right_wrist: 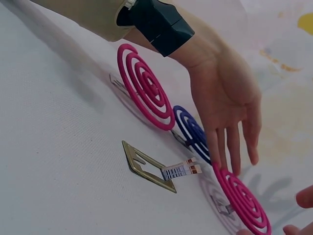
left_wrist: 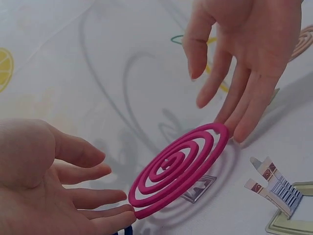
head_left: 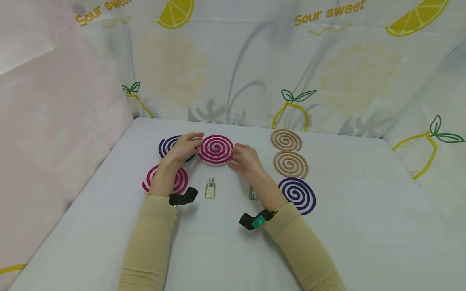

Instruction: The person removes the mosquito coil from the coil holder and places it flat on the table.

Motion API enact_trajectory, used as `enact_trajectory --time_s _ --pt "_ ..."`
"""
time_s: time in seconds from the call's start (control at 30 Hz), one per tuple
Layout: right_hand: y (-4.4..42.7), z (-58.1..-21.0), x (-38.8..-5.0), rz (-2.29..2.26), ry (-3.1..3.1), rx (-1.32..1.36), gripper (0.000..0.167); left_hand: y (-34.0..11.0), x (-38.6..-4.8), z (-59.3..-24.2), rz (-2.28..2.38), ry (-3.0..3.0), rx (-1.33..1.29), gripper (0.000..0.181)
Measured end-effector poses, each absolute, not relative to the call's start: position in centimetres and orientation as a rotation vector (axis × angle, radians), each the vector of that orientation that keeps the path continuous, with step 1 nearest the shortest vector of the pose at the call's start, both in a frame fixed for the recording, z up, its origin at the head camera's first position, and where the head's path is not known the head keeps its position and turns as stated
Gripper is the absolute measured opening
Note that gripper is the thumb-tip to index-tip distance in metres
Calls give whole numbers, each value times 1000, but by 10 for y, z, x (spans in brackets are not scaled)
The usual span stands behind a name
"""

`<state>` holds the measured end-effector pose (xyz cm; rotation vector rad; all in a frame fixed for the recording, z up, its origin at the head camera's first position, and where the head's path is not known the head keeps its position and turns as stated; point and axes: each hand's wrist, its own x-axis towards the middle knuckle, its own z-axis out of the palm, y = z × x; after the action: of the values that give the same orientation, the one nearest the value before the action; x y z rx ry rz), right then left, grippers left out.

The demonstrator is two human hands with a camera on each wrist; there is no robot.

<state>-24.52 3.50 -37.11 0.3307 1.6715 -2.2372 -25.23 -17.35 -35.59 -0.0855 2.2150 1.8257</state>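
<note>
A pink mosquito coil [head_left: 216,148] lies level above a small metal stand [left_wrist: 201,190] at the back middle of the table. On its left rim rest the fingertips of my left hand [head_left: 185,149], extended and loosely spread. My right hand [head_left: 248,161] has its relaxed fingertips against the coil's right rim, palm facing inward. Neither hand pinches or curls round the coil. Partly behind my left hand is a dark blue coil [head_left: 164,148]. Another pink coil [head_left: 181,180] lies under my left wrist, partly hidden.
Two tan coils [head_left: 286,140] and a dark blue coil [head_left: 296,195] form a column at right. A brass-coloured stand [right_wrist: 146,166] with a printed, barcode-striped paper piece [right_wrist: 180,170] lies between my forearms. A grey metal stand [head_left: 253,195] is partly hidden by my right wrist.
</note>
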Motion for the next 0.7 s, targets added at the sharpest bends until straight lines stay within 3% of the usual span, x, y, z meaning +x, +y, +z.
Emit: enact_trajectory --time_s 0.7 --pt "36 -370 -245 -2313 1625 334 50 -172 -252 -356 1840 2233 -115 49"
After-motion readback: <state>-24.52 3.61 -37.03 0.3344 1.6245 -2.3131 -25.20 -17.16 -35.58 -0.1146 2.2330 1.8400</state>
